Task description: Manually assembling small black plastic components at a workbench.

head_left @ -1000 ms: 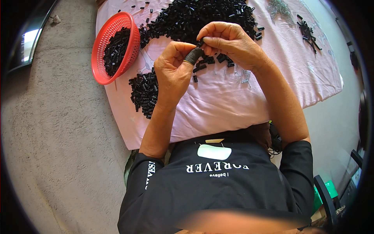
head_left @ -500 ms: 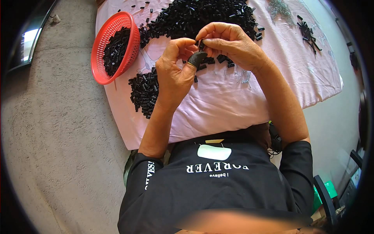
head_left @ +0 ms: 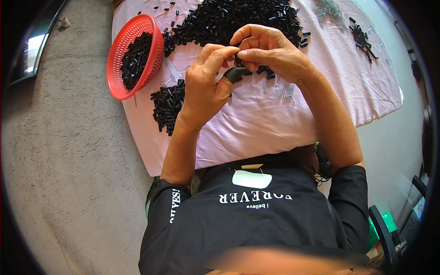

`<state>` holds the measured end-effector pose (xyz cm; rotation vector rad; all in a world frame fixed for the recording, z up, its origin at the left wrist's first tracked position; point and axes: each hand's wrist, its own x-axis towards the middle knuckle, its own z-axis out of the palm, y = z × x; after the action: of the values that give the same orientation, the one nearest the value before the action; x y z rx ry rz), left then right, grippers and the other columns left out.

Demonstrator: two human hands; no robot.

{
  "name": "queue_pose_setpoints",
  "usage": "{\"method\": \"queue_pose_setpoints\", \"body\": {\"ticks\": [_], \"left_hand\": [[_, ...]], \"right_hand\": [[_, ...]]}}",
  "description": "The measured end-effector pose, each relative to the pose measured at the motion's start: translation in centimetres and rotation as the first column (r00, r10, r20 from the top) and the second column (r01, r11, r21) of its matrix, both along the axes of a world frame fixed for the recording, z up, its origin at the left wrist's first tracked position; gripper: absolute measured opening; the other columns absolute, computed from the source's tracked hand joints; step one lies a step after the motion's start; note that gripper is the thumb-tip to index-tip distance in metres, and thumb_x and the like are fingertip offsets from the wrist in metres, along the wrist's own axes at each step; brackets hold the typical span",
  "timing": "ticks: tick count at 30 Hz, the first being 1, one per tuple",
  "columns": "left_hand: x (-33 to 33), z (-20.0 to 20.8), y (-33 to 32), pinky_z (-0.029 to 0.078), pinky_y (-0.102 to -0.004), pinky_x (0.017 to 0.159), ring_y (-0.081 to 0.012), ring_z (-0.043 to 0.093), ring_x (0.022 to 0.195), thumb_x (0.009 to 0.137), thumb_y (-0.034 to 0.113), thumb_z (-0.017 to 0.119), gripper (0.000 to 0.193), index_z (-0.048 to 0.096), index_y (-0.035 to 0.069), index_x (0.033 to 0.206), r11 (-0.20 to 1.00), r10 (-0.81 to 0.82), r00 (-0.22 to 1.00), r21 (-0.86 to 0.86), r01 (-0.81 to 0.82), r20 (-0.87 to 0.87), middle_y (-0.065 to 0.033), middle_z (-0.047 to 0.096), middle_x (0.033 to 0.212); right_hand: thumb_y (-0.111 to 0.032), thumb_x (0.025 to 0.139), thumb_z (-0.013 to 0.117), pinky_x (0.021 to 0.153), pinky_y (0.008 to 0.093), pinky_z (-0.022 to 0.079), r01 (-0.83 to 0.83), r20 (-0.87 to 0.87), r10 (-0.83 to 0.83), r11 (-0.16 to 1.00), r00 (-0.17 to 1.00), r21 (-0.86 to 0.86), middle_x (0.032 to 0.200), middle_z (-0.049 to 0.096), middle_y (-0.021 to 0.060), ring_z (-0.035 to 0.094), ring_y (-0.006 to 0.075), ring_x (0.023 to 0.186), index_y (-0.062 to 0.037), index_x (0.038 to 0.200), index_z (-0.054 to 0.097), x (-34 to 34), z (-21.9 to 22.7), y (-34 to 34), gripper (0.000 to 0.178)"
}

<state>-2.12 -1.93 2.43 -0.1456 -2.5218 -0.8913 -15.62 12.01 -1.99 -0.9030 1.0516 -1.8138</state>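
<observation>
Small black piece, shape mostly hidden, pinched in your right hand's grip above the pink fabric cloth; your left hand meets it, grip cannot be told; beyond, heaped short black tubes; leftward, round red perforated plastic basket.

Rm. & furnishings, mostly grey

L flr.: was grey, rough, pitted. R flr.: was paler, smoother-looking. Cloth-covered tbl.: stood upper ctr., lt. pink, creased, edges hanging. Dk. glossy panel: was at upper L, w/ bright white patch. Blk. frame: slanted at lower R, type unclear. Grn. box-like item: sat just beside frame. Far R: was too dk. for detail.
</observation>
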Motion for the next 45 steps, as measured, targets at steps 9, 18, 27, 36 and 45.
{"method": "queue_pose_setpoints", "body": {"ticks": [9, 18, 27, 36, 45], "left_hand": [[0.3, -0.1, 1.0, 0.054, -0.0304, 0.069, -0.0214, 0.065, 0.077, 0.072, -0.008, 0.062, 0.036, 0.064, 0.0, 0.107, 0.998, 0.022, 0.997, -0.063, -0.026, -0.069, -0.0115, 0.064, 0.095], [0.6, -0.3, 1.3, 0.055, -0.0316, 0.067, -0.0229, 0.066, 0.074, 0.073, -0.008, 0.064, 0.03, 0.066, 0.0, 0.102, 0.998, 0.06, 0.995, -0.002, -0.061, -0.085, -0.012, 0.064, 0.089], [5.4, -0.8, -4.3, 0.049, -0.0291, 0.065, -0.0174, 0.059, 0.068, 0.073, -0.005, 0.067, 0.029, 0.066, 0.0, 0.101, 0.914, 0.399, 0.91, -0.133, -0.384, 0.112, -0.0089, 0.06, 0.081], [7.4, -0.5, -5.6, 0.049, -0.0332, 0.066, -0.0227, 0.059, 0.07, 0.072, -0.007, 0.054, 0.031, 0.066, 0.001, 0.099, 0.865, 0.492, 0.834, -0.252, -0.434, 0.251, -0.0116, 0.061, 0.087], [2.4, -2.1, -3.1, 0.05, -0.0357, 0.067, -0.0271, 0.062, 0.073, 0.075, -0.007, 0.06, 0.024, 0.065, 0.001, 0.097, 0.955, 0.278, 0.927, -0.176, -0.239, 0.253, -0.0117, 0.063, 0.088]], "right_hand": [[-0.01, 0.09, 0.066, 0.056, 0.0171, 0.043, -0.037, 0.016, 0.037, 0.999, 0.999, 0.019, 0.076, 0.061, 0.0005, 0.054, 0.0026, 0.063, -0.0018, 0.111, 0.057, -0.1, 0.2, 0.2, 0.023], [-0.016, 0.088, 0.069, 0.058, 0.0173, 0.049, -0.093, 0.008, 0.092, 0.995, 0.996, 0.041, 0.079, 0.066, 0.0025, 0.062, 0.0057, 0.065, -0.0027, 0.111, 0.06, -0.3, 0.2, 0.4, 0.028], [-0.018, 0.092, 0.066, 0.061, 0.0182, 0.052, 0.195, 0.006, -0.2, 0.961, 0.98, 0.197, 0.083, 0.07, 0.004, 0.065, 0.007, 0.068, -0.0049, 0.105, 0.065, -0.9, 0.0, 0.6, 0.018], [-0.022, 0.096, 0.061, 0.061, 0.0159, 0.048, 0.252, -0.083, -0.239, 0.937, 0.968, 0.242, 0.081, 0.067, 0.0001, 0.06, 0.0028, 0.067, -0.0074, 0.102, 0.065, -0.2, 0.1, 0.1, 0.017], [-0.023, 0.095, 0.062, 0.061, 0.016, 0.049, 0.256, -0.094, -0.239, 0.934, 0.966, 0.249, 0.081, 0.067, 0.0006, 0.061, 0.0031, 0.068, -0.0067, 0.101, 0.065, -0.3, -0.2, 0.0, 0.017]]}}
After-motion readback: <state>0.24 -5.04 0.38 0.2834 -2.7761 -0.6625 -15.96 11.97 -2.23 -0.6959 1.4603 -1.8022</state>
